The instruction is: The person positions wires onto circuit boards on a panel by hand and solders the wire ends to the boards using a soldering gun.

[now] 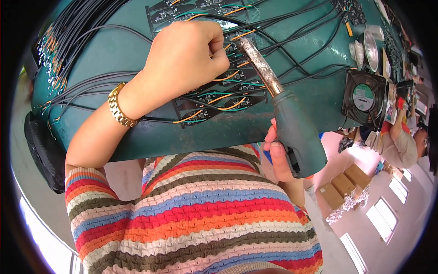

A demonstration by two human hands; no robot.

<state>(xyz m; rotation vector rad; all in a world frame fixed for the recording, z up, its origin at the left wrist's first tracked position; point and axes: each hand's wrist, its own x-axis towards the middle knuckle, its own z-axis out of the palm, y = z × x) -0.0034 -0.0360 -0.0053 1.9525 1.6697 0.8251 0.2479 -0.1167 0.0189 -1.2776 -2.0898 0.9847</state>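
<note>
My left hand (185,57) is over a panel of small black circuit boards (253,97). Its fingers are curled into a pinch, and whatever lies between the fingertips is hidden. Orange and green wire ends from black cables lie across the boards. A soldering gun (296,125) with a dark green body is gripped by my right hand (279,157), which is partly covered by it. Its thick, whitish, worn metal barrel points up and left, and the tip is beside my left fingers, close over the boards. Whether the tip touches a wire cannot be seen.
Bundled black cables (86,27) with stripped ends lie at the left of the green table (315,98). A square black fan (365,98) stands at the right edge, near a round metal dish (370,50). Cardboard boxes (344,186) and another person (401,144) are farther right.
</note>
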